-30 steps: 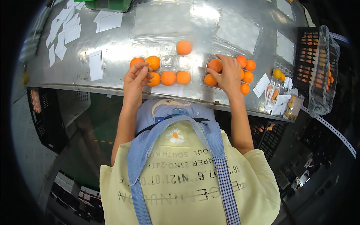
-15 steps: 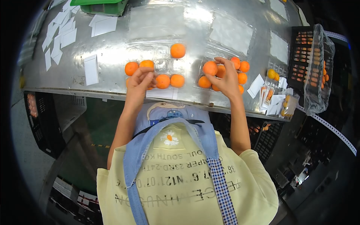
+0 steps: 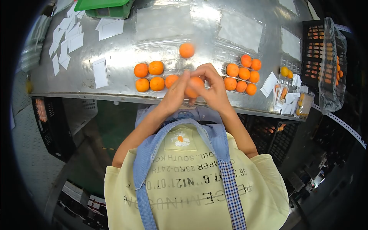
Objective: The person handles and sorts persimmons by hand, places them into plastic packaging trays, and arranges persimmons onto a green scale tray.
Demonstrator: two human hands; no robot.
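Metal table [image 3: 120,71]; clear tray [image 3: 234,58] holding 8 oranges [image 3: 243,73]; left hand [image 3: 177,94], right hand [image 3: 215,92] cupping 1 orange [image 3: 196,87].

Held fruit [image 3: 194,87]: orange, round, blurred, partly covered; positioned between the left hand [image 3: 175,92] and the right hand [image 3: 215,92], over the near edge of the desk [image 3: 120,82]. Left tray [image 3: 171,68]: clear plastic, lying flat; five round orange fruits [image 3: 156,68] visible at the left and near side, one more at the far right. Right tray [image 3: 221,71]: clear, lying flat; eight smaller orange fruits [image 3: 244,73] seated close together.
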